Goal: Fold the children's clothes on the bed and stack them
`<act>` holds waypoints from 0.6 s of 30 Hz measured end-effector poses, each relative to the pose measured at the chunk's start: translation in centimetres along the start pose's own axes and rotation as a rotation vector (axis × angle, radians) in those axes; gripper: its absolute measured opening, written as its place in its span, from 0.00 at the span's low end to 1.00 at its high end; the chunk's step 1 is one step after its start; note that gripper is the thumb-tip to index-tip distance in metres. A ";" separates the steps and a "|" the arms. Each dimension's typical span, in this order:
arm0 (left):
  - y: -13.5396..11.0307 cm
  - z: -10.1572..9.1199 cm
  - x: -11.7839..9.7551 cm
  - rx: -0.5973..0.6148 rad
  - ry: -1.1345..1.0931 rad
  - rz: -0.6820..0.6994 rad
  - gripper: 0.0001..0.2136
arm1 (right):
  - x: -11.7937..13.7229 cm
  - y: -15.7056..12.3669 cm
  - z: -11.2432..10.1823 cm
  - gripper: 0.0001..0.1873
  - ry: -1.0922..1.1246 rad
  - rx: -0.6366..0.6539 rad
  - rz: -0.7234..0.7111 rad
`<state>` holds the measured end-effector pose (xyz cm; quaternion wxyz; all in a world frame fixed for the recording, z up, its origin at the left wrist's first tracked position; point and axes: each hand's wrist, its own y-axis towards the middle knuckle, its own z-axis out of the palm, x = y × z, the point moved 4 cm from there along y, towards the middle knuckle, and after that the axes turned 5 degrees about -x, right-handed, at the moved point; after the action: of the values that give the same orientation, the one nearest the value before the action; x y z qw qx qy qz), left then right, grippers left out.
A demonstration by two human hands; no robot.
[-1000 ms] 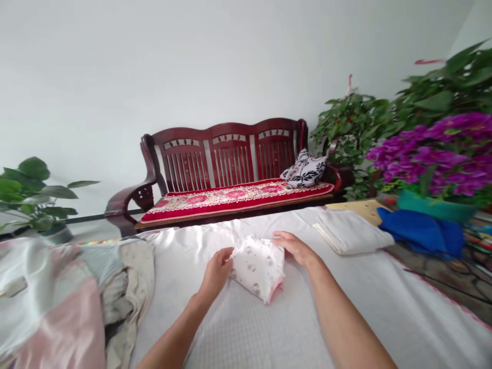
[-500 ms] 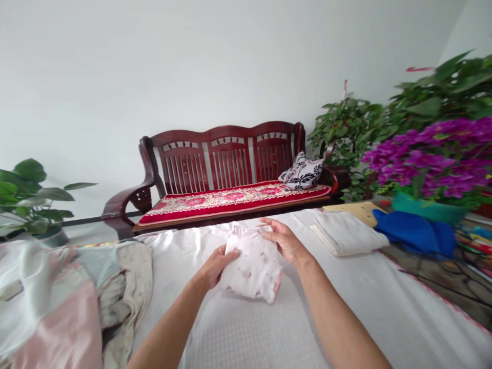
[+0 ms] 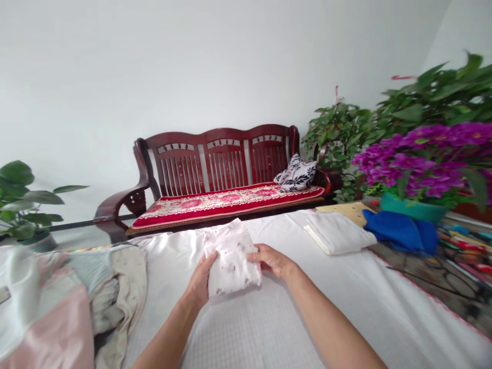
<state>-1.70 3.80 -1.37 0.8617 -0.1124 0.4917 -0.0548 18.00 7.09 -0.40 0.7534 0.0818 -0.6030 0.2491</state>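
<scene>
A folded white garment (image 3: 233,261) with small pinkish prints is held over the white cloth (image 3: 253,333) spread in front of me. My left hand (image 3: 202,277) grips its left edge, thumb on top and fingers tucked beneath. On the opposite edge my right hand (image 3: 269,259) pinches the fabric, thumb on top, the other fingers partly hidden under it. The garment is a compact, roughly square bundle; its exact kind is hard to make out.
Rumpled clothes (image 3: 57,318) lie at the left. To the right are a folded white cloth (image 3: 340,233), a blue cloth (image 3: 402,233) and purple flowers (image 3: 430,159) in a teal pot (image 3: 413,207). Behind stands a wooden bench (image 3: 226,164) with a cushion (image 3: 295,174).
The garment has shifted left and turned slightly. My right hand has slid from its top right corner down to its right edge. My left hand keeps its hold. The view has swung slightly right.
</scene>
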 end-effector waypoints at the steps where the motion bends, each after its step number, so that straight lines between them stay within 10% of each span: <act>1: 0.0 0.0 0.3 -0.027 0.000 0.005 0.27 | -0.3 0.0 0.3 0.31 0.020 -0.004 0.003; 9: -1.6 1.9 2.1 0.080 0.004 -0.005 0.23 | 1.5 -2.8 -2.2 0.25 0.097 -0.229 -0.083; 18: -2.2 0.3 2.9 0.021 0.142 0.017 0.24 | 14.0 -13.2 -18.3 0.20 -0.152 -0.847 -0.198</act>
<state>0.05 1.08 -3.09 0.8262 -0.0952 0.5519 -0.0606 42.24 7.39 10.50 0.6941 -0.1586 -0.6950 -0.1001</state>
